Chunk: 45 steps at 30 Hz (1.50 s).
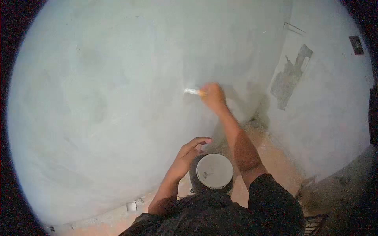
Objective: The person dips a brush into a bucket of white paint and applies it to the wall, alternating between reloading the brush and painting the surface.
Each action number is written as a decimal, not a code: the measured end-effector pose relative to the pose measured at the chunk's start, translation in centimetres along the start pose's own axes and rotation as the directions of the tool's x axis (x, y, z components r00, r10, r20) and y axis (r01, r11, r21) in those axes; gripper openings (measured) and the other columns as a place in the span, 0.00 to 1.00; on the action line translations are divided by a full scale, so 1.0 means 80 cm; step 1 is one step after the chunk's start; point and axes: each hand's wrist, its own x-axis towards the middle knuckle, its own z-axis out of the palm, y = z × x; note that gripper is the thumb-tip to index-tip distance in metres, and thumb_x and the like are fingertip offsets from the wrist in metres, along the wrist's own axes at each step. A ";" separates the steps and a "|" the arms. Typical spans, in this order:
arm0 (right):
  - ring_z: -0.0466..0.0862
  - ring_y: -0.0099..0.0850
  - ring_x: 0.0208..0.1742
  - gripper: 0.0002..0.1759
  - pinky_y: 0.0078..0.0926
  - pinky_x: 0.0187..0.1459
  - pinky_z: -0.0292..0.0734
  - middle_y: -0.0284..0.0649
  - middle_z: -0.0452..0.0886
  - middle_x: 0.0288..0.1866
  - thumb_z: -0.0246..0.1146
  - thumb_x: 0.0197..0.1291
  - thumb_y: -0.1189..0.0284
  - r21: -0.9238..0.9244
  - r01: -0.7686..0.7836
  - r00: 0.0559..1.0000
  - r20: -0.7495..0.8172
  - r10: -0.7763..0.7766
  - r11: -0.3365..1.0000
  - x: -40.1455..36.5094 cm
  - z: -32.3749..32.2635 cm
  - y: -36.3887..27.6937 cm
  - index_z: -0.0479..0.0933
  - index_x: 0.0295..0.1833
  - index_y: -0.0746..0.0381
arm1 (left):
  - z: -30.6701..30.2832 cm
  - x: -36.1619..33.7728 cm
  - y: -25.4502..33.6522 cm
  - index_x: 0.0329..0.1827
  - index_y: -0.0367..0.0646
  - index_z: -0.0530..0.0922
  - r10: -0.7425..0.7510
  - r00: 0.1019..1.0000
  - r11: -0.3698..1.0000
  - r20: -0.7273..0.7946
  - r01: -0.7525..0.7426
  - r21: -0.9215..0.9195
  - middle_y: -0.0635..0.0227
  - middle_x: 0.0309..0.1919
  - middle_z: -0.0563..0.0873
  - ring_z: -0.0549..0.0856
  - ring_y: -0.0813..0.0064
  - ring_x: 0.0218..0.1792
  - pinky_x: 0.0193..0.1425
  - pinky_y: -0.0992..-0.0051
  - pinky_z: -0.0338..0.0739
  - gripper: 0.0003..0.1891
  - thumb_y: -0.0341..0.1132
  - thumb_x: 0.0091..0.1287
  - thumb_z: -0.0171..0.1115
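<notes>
Risking a smear or gouge in the grey plastered wall [98, 98] through uneven pressure from the right hand [213, 96], closed round a small yellow-handled tool [193, 91], white tip against the plaster. Likewise a tipped bucket [214, 171] of white paste, low between the forearms, by a knock from the left hand [193, 146], half open, fingers curled just beside the rim; cannot tell whether touching. Meets a side wall [334, 110] at the corner. Reddish floor [275, 153] below. Noting a dark patch [292, 74] on the side wall.

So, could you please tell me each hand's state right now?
Left hand: half curled beside the white bucket; grip cannot be told.
Right hand: closed on a slim tool at the wall.
</notes>
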 end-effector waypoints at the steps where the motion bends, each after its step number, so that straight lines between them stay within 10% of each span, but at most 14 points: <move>1: 0.80 0.47 0.43 0.09 0.42 0.47 0.74 0.49 0.80 0.37 0.64 0.41 0.79 -0.032 0.104 0.992 -0.069 -0.106 0.994 0.022 -0.015 -0.025 0.81 0.33 0.61 | -0.003 -0.004 -0.001 0.55 0.39 0.76 -0.005 1.000 1.000 -0.002 0.005 0.003 0.58 0.58 0.77 0.72 0.61 0.62 0.62 0.61 0.67 0.30 0.58 0.67 0.46; 7: 0.82 0.45 0.41 0.13 0.39 0.44 0.75 0.50 0.82 0.37 0.65 0.41 0.79 -0.030 0.161 0.958 -0.237 -0.163 0.987 0.080 -0.094 -0.124 0.83 0.38 0.62 | -0.004 -0.003 -0.003 0.55 0.39 0.76 -0.029 1.000 1.000 0.000 0.029 0.000 0.59 0.59 0.76 0.71 0.61 0.62 0.62 0.60 0.67 0.31 0.58 0.67 0.45; 9: 0.83 0.46 0.35 0.13 0.38 0.38 0.76 0.50 0.82 0.32 0.63 0.44 0.79 0.239 -0.018 0.987 -0.151 0.056 0.971 0.066 -0.110 -0.148 0.82 0.39 0.64 | -0.007 -0.002 -0.006 0.56 0.39 0.76 -0.026 1.000 1.000 0.012 0.026 -0.008 0.59 0.59 0.76 0.71 0.61 0.62 0.62 0.61 0.67 0.31 0.59 0.67 0.46; 15: 0.76 0.44 0.21 0.05 0.35 0.25 0.70 0.51 0.75 0.22 0.61 0.55 0.76 0.067 0.263 0.895 -0.391 -0.217 0.962 0.016 0.034 -0.036 0.77 0.32 0.67 | -0.010 -0.002 -0.007 0.56 0.38 0.76 -0.037 0.999 0.997 0.016 0.038 -0.060 0.59 0.58 0.76 0.71 0.62 0.62 0.63 0.62 0.66 0.28 0.55 0.68 0.46; 21: 0.75 0.56 0.28 0.06 0.39 0.28 0.71 0.55 0.74 0.25 0.60 0.56 0.74 0.112 0.082 0.977 -0.207 -0.058 0.990 -0.122 0.122 0.059 0.75 0.32 0.66 | -0.021 -0.002 -0.020 0.56 0.37 0.76 -0.031 0.999 0.999 -0.012 0.031 -0.031 0.60 0.56 0.78 0.73 0.63 0.61 0.61 0.63 0.68 0.27 0.52 0.69 0.47; 28: 0.80 0.44 0.24 0.10 0.40 0.29 0.75 0.46 0.81 0.26 0.63 0.51 0.71 0.166 -0.027 0.998 0.066 0.016 0.986 -0.224 0.209 0.225 0.78 0.39 0.63 | -0.019 -0.008 -0.028 0.56 0.37 0.76 -0.044 0.999 0.996 -0.004 0.044 -0.077 0.60 0.55 0.79 0.74 0.63 0.60 0.60 0.63 0.68 0.26 0.51 0.69 0.47; 30: 0.73 0.34 0.14 0.10 0.34 0.17 0.68 0.41 0.78 0.21 0.63 0.52 0.69 0.328 -0.766 0.627 0.574 0.527 0.553 -0.202 0.148 0.162 0.77 0.37 0.64 | -0.020 -0.012 -0.031 0.56 0.38 0.76 -0.057 0.998 0.998 -0.007 0.057 -0.034 0.60 0.55 0.79 0.74 0.63 0.61 0.60 0.63 0.68 0.26 0.52 0.69 0.47; 31: 0.66 0.27 0.10 0.09 0.27 0.11 0.59 0.38 0.73 0.17 0.63 0.55 0.68 0.416 -0.887 0.433 0.595 0.677 0.201 -0.179 0.130 0.134 0.75 0.32 0.64 | -0.021 -0.013 -0.030 0.56 0.38 0.76 -0.050 0.999 0.998 0.004 0.050 -0.023 0.60 0.56 0.78 0.73 0.63 0.61 0.61 0.63 0.68 0.27 0.53 0.68 0.47; 45: 0.65 0.18 0.15 0.13 0.18 0.13 0.55 0.34 0.72 0.21 0.62 0.62 0.63 0.795 -0.348 0.922 0.194 0.334 0.497 0.062 -0.090 -0.034 0.71 0.41 0.63 | -0.023 -0.020 -0.058 0.55 0.39 0.76 -0.063 0.993 0.998 -0.095 0.063 -0.005 0.59 0.57 0.78 0.73 0.62 0.61 0.61 0.61 0.68 0.29 0.56 0.67 0.47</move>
